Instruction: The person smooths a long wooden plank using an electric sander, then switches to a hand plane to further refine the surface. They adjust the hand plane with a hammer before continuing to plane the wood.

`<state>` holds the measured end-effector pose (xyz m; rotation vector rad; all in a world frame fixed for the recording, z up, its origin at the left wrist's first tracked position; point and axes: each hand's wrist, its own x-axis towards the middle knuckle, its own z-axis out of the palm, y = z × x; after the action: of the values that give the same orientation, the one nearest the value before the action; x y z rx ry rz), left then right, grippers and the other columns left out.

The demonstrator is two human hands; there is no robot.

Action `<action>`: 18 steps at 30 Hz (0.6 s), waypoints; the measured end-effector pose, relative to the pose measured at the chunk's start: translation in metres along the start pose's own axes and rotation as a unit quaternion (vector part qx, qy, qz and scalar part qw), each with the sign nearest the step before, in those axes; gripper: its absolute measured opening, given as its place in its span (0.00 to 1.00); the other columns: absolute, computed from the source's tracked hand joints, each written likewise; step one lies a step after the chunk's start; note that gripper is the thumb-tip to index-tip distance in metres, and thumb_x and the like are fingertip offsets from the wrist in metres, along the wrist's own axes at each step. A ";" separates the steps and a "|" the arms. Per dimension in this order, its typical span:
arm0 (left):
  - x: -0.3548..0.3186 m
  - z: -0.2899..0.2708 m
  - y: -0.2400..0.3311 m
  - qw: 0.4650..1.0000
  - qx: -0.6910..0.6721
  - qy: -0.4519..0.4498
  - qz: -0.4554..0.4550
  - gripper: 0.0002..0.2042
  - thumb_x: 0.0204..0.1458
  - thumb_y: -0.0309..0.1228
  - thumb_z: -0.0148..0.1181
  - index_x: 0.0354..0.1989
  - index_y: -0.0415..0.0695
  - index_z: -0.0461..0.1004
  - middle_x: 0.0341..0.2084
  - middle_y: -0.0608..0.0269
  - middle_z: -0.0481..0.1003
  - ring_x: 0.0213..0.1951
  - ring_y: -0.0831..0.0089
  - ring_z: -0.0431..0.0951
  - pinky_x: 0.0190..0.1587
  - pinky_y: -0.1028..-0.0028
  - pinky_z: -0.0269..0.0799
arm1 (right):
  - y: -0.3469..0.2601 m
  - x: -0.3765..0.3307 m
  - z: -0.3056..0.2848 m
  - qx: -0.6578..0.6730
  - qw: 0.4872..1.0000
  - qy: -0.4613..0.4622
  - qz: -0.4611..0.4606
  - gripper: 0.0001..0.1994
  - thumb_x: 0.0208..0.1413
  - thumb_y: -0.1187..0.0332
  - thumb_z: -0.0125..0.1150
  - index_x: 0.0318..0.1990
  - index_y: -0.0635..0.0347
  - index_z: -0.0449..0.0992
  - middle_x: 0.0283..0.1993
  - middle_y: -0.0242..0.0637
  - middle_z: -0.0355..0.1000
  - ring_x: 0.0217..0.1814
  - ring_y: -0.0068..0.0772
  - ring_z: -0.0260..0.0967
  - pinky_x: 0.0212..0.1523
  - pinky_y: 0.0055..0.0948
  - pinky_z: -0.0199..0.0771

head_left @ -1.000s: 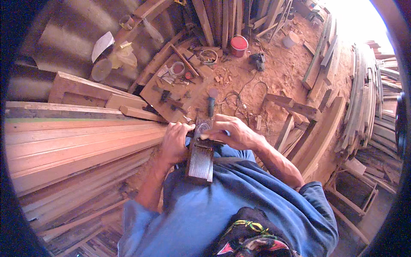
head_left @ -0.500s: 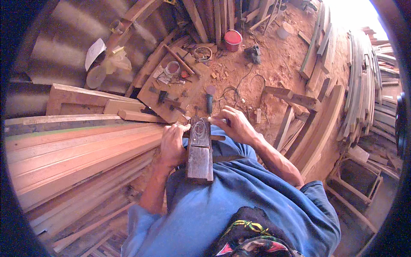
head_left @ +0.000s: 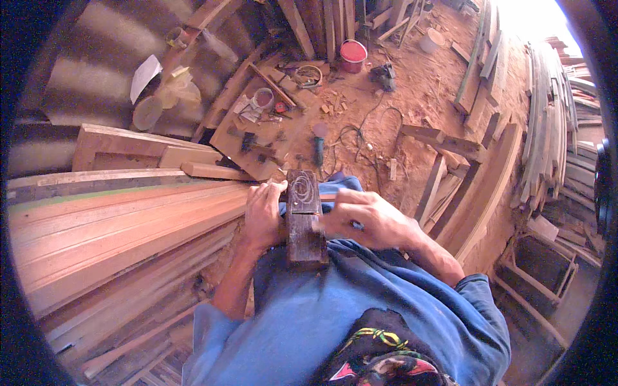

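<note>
A dark wooden hand plane (head_left: 307, 239) points away from me in front of my body. Its upturned face has a narrow slot across it and pale looping scribbles on the far half. Along its left side, my left hand (head_left: 264, 212) grips it, with the thumb up by the far end. My right hand (head_left: 360, 217) is closed at the plane's right edge, just beside the slot. A small pale bit shows at its fingertips, blurred by motion and too small to name. Part of the plane's handle bar is hidden behind that hand.
Long planed boards (head_left: 129, 215) are stacked on the left. Ahead, a low wooden board (head_left: 241, 138) carries tools and a round tub. A power tool (head_left: 319, 147) with a cord lies on the sawdust-covered floor, with a red bucket (head_left: 353, 56) beyond. Timber (head_left: 483, 193) leans at the right.
My right hand has come from the plane's far end back toward me, to its middle. The plane has shifted slightly right and looks darker on its near half. My left hand keeps its grip.
</note>
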<state>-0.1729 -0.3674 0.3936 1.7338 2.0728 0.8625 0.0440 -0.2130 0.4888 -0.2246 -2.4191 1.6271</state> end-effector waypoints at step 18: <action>-0.018 -0.011 -0.003 0.999 0.043 -0.002 -0.024 0.20 0.46 0.28 0.62 0.50 0.38 0.74 0.41 0.50 0.78 0.47 0.50 0.77 0.51 0.55 0.67 | -0.001 0.028 0.018 0.003 0.991 -0.108 -0.073 0.09 0.61 0.71 0.65 0.49 0.58 0.80 0.47 0.43 0.75 0.47 0.50 0.77 0.48 0.44 0.78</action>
<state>-0.1779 -0.3884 0.3978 1.7206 2.1685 0.7653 0.0122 -0.2224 0.4858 0.1351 -2.5148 1.6695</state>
